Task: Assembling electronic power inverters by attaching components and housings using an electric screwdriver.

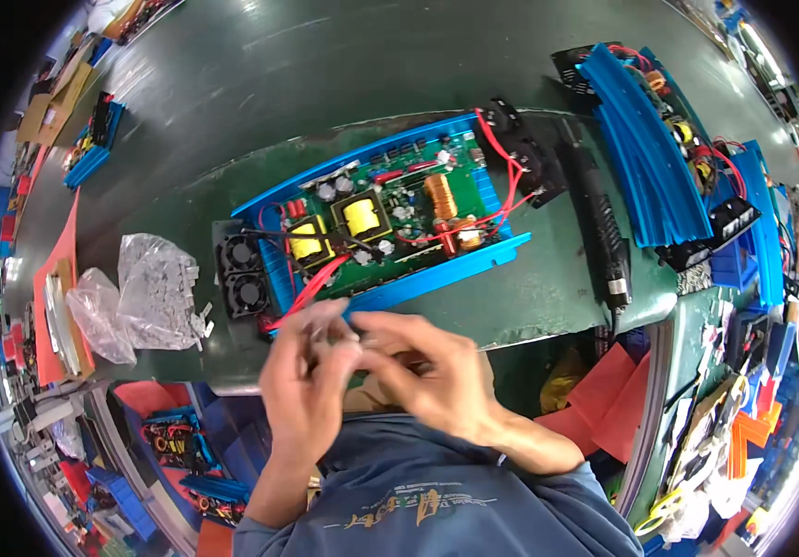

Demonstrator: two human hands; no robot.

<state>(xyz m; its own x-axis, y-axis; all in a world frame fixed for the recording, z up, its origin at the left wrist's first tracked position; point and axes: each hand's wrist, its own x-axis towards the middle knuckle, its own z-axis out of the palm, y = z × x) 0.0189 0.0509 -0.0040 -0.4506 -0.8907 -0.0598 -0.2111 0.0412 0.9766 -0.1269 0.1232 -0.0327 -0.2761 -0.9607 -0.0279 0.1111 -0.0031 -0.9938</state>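
My left hand [299, 385] and my right hand [432, 376] meet at the bench's near edge, fingertips pinched together. Something small and greyish seems to be between them, but blur hides what it is. Just beyond lies an open blue metal housing [437, 272] with a green circuit board [390, 265] inside. The board carries yellow-wound transformers [360, 216] and a copper coil [440, 197]. A black panel with two fans [244, 278] stands at the housing's left end. Thick red wires [318, 283] run from the board toward my left hand. Another black end panel [539, 172] hangs off the right end on red wires.
A black electric screwdriver [604, 223] lies right of the housing. Further right are stacked blue housings [645, 158] with boards. Clear plastic bags [156, 288] of small parts sit at left, near an orange-red sheet [54, 288]. A small blue unit [95, 144] is at far left.
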